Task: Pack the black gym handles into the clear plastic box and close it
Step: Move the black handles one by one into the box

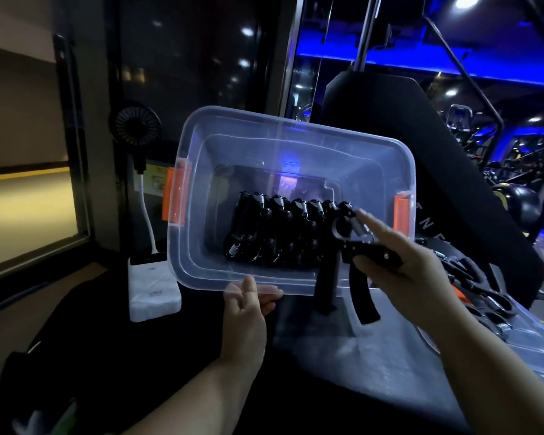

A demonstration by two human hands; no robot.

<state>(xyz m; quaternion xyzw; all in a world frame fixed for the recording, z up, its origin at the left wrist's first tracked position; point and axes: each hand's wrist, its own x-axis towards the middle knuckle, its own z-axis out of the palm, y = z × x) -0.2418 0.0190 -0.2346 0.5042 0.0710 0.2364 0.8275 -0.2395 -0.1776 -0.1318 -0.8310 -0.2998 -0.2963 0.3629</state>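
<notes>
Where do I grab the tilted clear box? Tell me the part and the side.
Probably the near long rim, from below. The clear plastic box tilts its opening toward you, that lip juts out flat, and the left hand pinches it there between thumb and fingers.

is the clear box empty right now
No, a row of black gym handles lies on the bottom of the clear plastic box, and the right hand holds one more handle at its rim.
</notes>
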